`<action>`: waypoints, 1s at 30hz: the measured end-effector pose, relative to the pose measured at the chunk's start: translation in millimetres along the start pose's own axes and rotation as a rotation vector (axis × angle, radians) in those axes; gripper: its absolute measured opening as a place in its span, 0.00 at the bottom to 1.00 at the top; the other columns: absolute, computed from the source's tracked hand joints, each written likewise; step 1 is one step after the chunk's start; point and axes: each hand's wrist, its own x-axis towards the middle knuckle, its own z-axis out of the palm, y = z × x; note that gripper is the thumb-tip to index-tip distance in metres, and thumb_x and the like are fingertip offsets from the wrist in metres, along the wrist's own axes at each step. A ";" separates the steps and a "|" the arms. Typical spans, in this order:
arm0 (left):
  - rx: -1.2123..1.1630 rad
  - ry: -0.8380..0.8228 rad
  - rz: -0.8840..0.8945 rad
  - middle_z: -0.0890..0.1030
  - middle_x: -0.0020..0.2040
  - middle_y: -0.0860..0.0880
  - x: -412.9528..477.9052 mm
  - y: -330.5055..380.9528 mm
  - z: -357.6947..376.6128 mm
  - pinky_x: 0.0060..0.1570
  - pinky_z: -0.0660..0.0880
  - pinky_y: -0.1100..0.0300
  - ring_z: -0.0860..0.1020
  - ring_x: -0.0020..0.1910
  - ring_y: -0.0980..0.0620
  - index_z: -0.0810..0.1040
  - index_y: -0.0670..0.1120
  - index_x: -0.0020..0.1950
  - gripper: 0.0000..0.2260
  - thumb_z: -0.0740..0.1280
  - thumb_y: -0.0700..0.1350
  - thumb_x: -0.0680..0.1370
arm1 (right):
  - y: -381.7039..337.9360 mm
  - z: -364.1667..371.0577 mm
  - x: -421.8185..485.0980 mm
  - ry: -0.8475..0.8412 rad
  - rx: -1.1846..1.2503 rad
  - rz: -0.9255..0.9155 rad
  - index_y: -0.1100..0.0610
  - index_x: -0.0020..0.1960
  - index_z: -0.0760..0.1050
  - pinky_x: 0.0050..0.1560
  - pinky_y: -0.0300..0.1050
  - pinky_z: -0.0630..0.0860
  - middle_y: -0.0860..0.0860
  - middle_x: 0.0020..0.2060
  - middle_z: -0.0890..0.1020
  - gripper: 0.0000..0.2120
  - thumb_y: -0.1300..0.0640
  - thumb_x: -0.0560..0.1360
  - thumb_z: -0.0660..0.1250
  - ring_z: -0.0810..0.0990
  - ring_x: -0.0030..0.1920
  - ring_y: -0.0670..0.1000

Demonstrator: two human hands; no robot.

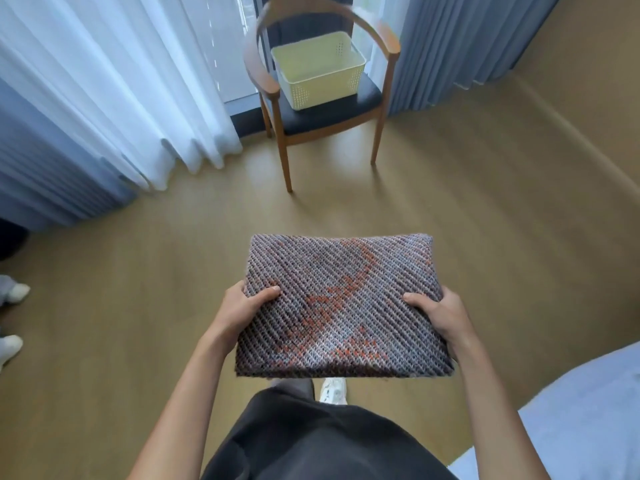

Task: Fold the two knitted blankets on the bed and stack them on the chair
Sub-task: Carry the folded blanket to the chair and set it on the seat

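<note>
A knitted blanket (341,306), grey-purple with orange patches, is folded into a flat rectangle and held level in front of me above the floor. My left hand (242,308) grips its left edge with the thumb on top. Gripping the right edge the same way is my right hand (440,311). Ahead stands the wooden chair (346,114) with a dark seat, a few steps away by the window. A pale yellow plastic basket (318,69) sits on the seat. The second blanket is not in view.
The bed's light blue corner (588,410) lies at the lower right. White sheer curtains (114,81) hang left of the chair, grey curtains (460,46) right of it. Another person's white shoes (12,320) show at the left edge. Wooden floor lies between me and the chair.
</note>
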 end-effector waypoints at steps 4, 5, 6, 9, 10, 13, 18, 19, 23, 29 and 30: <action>0.001 -0.003 -0.013 0.83 0.50 0.47 63.7 42.2 16.6 0.42 0.78 0.60 0.83 0.46 0.50 0.77 0.46 0.54 0.14 0.74 0.45 0.70 | -39.3 0.8 67.7 0.012 -0.032 0.022 0.52 0.44 0.75 0.46 0.48 0.79 0.49 0.44 0.83 0.11 0.59 0.66 0.75 0.83 0.44 0.51; 0.003 -0.001 -0.016 0.83 0.50 0.47 81.7 52.5 19.7 0.43 0.78 0.59 0.83 0.47 0.50 0.77 0.46 0.54 0.15 0.74 0.45 0.70 | -49.9 2.4 86.2 0.014 -0.039 0.029 0.53 0.45 0.76 0.47 0.48 0.79 0.49 0.45 0.83 0.11 0.58 0.66 0.75 0.83 0.44 0.52; 0.008 -0.003 -0.021 0.83 0.51 0.47 100.3 62.8 22.2 0.44 0.78 0.58 0.83 0.47 0.50 0.77 0.46 0.55 0.15 0.74 0.46 0.70 | -60.1 4.8 105.4 0.018 -0.045 0.037 0.53 0.46 0.76 0.48 0.49 0.79 0.50 0.45 0.83 0.12 0.58 0.66 0.75 0.83 0.44 0.52; 0.014 -0.018 -0.035 0.82 0.52 0.46 160.2 96.2 29.3 0.48 0.78 0.55 0.82 0.49 0.49 0.76 0.44 0.58 0.19 0.74 0.47 0.70 | -93.7 13.7 163.9 0.033 -0.060 0.042 0.53 0.48 0.76 0.50 0.51 0.79 0.51 0.46 0.83 0.14 0.58 0.65 0.76 0.83 0.45 0.53; 0.015 -0.023 -0.039 0.82 0.53 0.46 180.1 109.7 31.7 0.49 0.78 0.55 0.82 0.49 0.48 0.75 0.43 0.59 0.20 0.74 0.47 0.70 | -107.2 16.7 183.7 0.040 -0.067 0.046 0.54 0.50 0.76 0.51 0.52 0.79 0.51 0.46 0.83 0.15 0.57 0.65 0.76 0.83 0.46 0.53; 0.010 -0.040 -0.050 0.82 0.53 0.46 232.3 154.9 39.4 0.47 0.78 0.56 0.82 0.49 0.49 0.75 0.43 0.59 0.21 0.74 0.48 0.70 | -151.9 23.3 236.0 0.050 -0.084 0.056 0.55 0.51 0.76 0.54 0.54 0.78 0.52 0.47 0.83 0.16 0.59 0.66 0.75 0.82 0.46 0.54; 0.018 -0.031 -0.040 0.82 0.52 0.46 303.5 231.1 55.1 0.45 0.78 0.57 0.82 0.48 0.49 0.75 0.44 0.58 0.19 0.74 0.47 0.70 | -221.5 26.6 310.7 0.069 -0.088 0.053 0.54 0.52 0.75 0.53 0.53 0.78 0.51 0.47 0.83 0.17 0.57 0.65 0.75 0.82 0.46 0.53; 0.018 -0.030 -0.037 0.82 0.52 0.47 317.0 244.7 58.6 0.45 0.78 0.57 0.82 0.48 0.49 0.75 0.44 0.58 0.19 0.74 0.47 0.70 | -234.0 26.7 325.6 0.067 -0.085 0.053 0.54 0.51 0.75 0.52 0.51 0.78 0.51 0.47 0.83 0.16 0.57 0.66 0.75 0.82 0.46 0.53; 0.014 -0.023 -0.040 0.83 0.52 0.47 371.6 291.0 75.5 0.44 0.78 0.58 0.82 0.48 0.49 0.76 0.44 0.59 0.20 0.74 0.47 0.70 | -279.2 26.7 388.7 0.057 -0.077 0.039 0.55 0.50 0.76 0.47 0.47 0.77 0.51 0.46 0.83 0.15 0.59 0.66 0.75 0.82 0.45 0.52; -0.003 0.037 -0.028 0.83 0.52 0.48 453.2 353.1 115.9 0.45 0.77 0.59 0.82 0.48 0.50 0.76 0.45 0.58 0.19 0.74 0.48 0.70 | -345.6 12.4 500.2 0.008 -0.128 0.007 0.56 0.53 0.77 0.52 0.51 0.78 0.51 0.47 0.83 0.17 0.59 0.66 0.75 0.82 0.47 0.53; -0.013 0.051 -0.024 0.83 0.52 0.47 465.8 363.3 123.9 0.46 0.77 0.57 0.82 0.49 0.50 0.76 0.45 0.58 0.19 0.74 0.48 0.70 | -357.4 9.7 519.9 -0.005 -0.137 -0.004 0.56 0.53 0.76 0.52 0.51 0.78 0.51 0.47 0.83 0.17 0.59 0.66 0.75 0.82 0.47 0.53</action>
